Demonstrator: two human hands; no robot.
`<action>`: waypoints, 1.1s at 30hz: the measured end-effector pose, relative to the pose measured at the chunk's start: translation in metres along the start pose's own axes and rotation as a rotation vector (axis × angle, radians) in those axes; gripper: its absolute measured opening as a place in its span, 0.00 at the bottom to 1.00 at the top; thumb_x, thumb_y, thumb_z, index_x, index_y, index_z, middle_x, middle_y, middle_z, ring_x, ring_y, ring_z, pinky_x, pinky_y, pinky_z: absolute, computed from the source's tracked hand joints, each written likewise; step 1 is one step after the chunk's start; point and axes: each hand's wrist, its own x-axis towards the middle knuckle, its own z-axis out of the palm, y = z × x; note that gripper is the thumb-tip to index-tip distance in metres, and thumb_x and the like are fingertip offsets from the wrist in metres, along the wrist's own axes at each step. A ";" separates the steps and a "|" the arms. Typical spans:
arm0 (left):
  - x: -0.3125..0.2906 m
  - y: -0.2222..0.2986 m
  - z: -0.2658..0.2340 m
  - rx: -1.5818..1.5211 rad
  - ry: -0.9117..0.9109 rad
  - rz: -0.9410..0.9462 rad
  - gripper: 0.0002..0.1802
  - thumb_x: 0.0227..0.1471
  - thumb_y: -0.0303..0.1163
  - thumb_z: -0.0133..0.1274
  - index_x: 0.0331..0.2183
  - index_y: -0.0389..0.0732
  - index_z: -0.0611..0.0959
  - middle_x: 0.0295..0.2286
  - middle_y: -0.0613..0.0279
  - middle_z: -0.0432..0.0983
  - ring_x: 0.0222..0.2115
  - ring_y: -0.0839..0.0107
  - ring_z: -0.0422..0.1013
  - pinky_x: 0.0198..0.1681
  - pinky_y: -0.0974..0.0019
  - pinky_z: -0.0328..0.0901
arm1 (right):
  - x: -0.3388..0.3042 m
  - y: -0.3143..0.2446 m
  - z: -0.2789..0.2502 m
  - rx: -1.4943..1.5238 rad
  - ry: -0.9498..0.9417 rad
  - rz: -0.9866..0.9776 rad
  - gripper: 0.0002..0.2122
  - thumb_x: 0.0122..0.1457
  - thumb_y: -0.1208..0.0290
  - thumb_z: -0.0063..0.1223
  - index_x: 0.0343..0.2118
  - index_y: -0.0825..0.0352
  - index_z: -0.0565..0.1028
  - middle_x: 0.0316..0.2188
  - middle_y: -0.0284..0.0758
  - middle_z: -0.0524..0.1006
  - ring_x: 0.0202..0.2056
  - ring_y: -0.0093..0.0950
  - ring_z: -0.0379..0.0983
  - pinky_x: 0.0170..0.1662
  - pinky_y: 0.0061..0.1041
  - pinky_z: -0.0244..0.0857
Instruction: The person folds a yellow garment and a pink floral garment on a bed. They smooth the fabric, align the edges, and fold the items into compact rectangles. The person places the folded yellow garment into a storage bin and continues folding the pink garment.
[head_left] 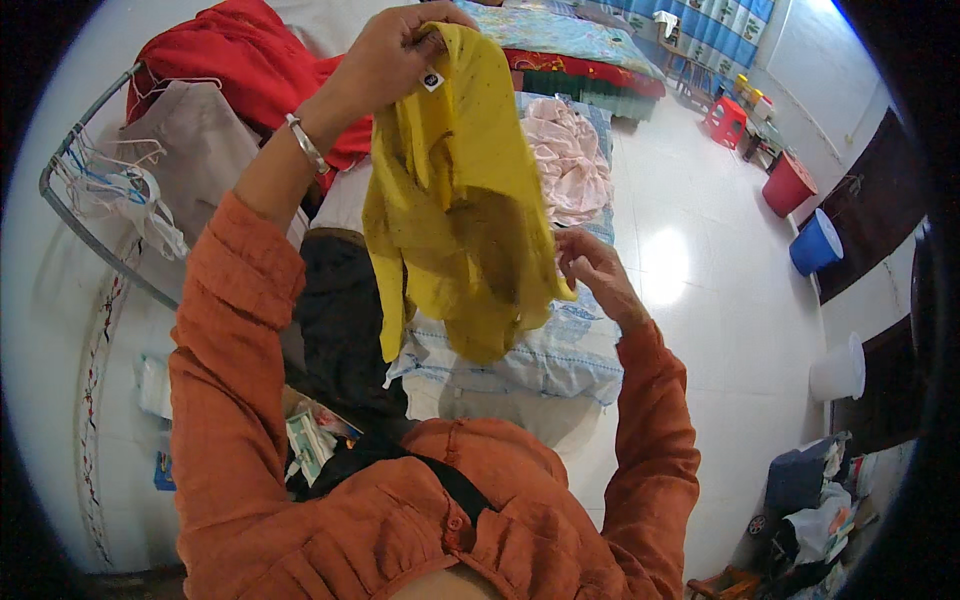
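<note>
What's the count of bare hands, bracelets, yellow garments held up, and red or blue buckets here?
Hands: 2 (left hand, right hand)
Bracelet: 1
Yellow garment: 1
Red bucket: 1
Blue bucket: 1
Total: 6

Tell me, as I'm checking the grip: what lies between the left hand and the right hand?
In the head view, the yellow garment spans the stretch from the left hand, which grips its top, to the right hand at its edge.

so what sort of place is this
Probably a home bedroom: a bed with a pale blue patterned cover, blue and white patterned curtains at the far end, and white hangers on a curved grey rail.
</note>
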 end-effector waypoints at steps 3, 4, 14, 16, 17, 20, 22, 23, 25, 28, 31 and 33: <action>0.004 -0.023 0.017 -0.193 -0.039 0.392 0.10 0.48 0.17 0.41 0.34 0.36 0.74 0.29 0.68 0.72 0.32 0.80 0.67 0.37 0.76 0.62 | 0.020 0.010 0.026 -0.075 0.175 -0.150 0.20 0.55 0.69 0.47 0.51 0.66 0.62 0.44 0.32 0.65 0.40 0.21 0.64 0.42 0.19 0.61; 0.006 -0.021 0.021 -0.211 -0.063 0.393 0.10 0.48 0.17 0.41 0.34 0.36 0.74 0.30 0.67 0.72 0.33 0.80 0.67 0.38 0.75 0.62 | 0.023 0.011 0.029 -0.118 0.234 -0.196 0.22 0.55 0.70 0.47 0.52 0.65 0.59 0.46 0.33 0.64 0.43 0.23 0.64 0.45 0.21 0.61; 0.002 -0.016 0.076 -0.323 -0.182 0.375 0.17 0.42 0.12 0.41 0.35 0.36 0.76 0.32 0.65 0.73 0.35 0.78 0.67 0.40 0.75 0.62 | -0.008 0.038 0.054 -0.119 0.582 -0.033 0.07 0.50 0.77 0.52 0.33 0.70 0.73 0.25 0.26 0.73 0.27 0.14 0.65 0.29 0.16 0.61; 0.002 -0.026 0.091 -0.179 -0.198 0.427 0.22 0.35 0.10 0.42 0.36 0.37 0.76 0.31 0.63 0.73 0.34 0.74 0.68 0.39 0.75 0.62 | -0.041 0.048 0.038 -0.329 0.833 -0.086 0.06 0.47 0.79 0.53 0.30 0.71 0.74 0.23 0.26 0.72 0.25 0.14 0.64 0.27 0.16 0.60; 0.003 -0.030 0.100 -0.136 -0.222 0.428 0.23 0.34 0.10 0.42 0.36 0.37 0.77 0.31 0.62 0.73 0.34 0.73 0.69 0.39 0.75 0.62 | -0.064 0.047 0.033 -0.353 0.959 0.000 0.06 0.46 0.79 0.53 0.29 0.72 0.74 0.22 0.27 0.72 0.24 0.15 0.65 0.28 0.16 0.60; -0.002 -0.026 0.134 -0.095 -0.333 0.399 0.23 0.31 0.12 0.43 0.35 0.38 0.77 0.30 0.59 0.73 0.32 0.66 0.69 0.37 0.71 0.63 | -0.125 0.016 0.034 -0.914 1.216 -0.135 0.05 0.41 0.80 0.54 0.24 0.68 0.73 0.22 0.34 0.71 0.25 0.28 0.66 0.30 0.24 0.61; -0.010 -0.006 0.160 -0.087 -0.345 0.444 0.21 0.31 0.14 0.47 0.34 0.38 0.77 0.30 0.57 0.73 0.33 0.61 0.70 0.36 0.67 0.64 | -0.167 0.000 0.043 -0.950 1.211 -0.171 0.07 0.40 0.78 0.57 0.25 0.67 0.73 0.22 0.34 0.70 0.25 0.28 0.66 0.30 0.24 0.62; -0.015 0.008 0.167 -0.082 -0.330 0.435 0.20 0.31 0.14 0.46 0.33 0.38 0.77 0.30 0.57 0.73 0.33 0.61 0.70 0.37 0.67 0.64 | -0.186 -0.009 0.049 -0.975 1.210 -0.198 0.07 0.40 0.77 0.58 0.25 0.66 0.73 0.22 0.33 0.70 0.25 0.28 0.66 0.30 0.24 0.62; -0.028 0.034 0.186 -0.271 -0.323 0.386 0.20 0.31 0.14 0.42 0.33 0.36 0.76 0.30 0.57 0.73 0.33 0.64 0.70 0.38 0.68 0.63 | -0.216 -0.014 0.075 -0.669 1.270 0.001 0.11 0.42 0.70 0.61 0.27 0.67 0.72 0.23 0.35 0.72 0.25 0.27 0.69 0.29 0.25 0.64; -0.050 0.104 0.192 -0.492 -0.409 0.313 0.18 0.33 0.16 0.38 0.32 0.34 0.75 0.30 0.61 0.72 0.32 0.73 0.68 0.38 0.73 0.63 | -0.257 -0.003 0.096 -0.742 1.171 -0.016 0.16 0.44 0.70 0.59 0.37 0.66 0.69 0.28 0.39 0.74 0.30 0.31 0.72 0.33 0.29 0.65; -0.085 0.186 0.215 -0.852 -0.602 0.228 0.17 0.36 0.17 0.38 0.33 0.36 0.73 0.29 0.65 0.70 0.32 0.77 0.67 0.38 0.75 0.62 | -0.300 -0.009 0.119 -0.553 1.112 0.006 0.33 0.44 0.69 0.61 0.52 0.61 0.56 0.36 0.45 0.73 0.38 0.36 0.71 0.40 0.30 0.64; -0.120 0.252 0.227 -1.039 -0.694 0.143 0.16 0.37 0.18 0.39 0.33 0.36 0.72 0.30 0.65 0.69 0.32 0.78 0.66 0.38 0.76 0.62 | -0.326 -0.022 0.136 -0.472 1.095 -0.079 0.35 0.44 0.68 0.60 0.54 0.60 0.53 0.43 0.45 0.69 0.45 0.35 0.66 0.45 0.30 0.61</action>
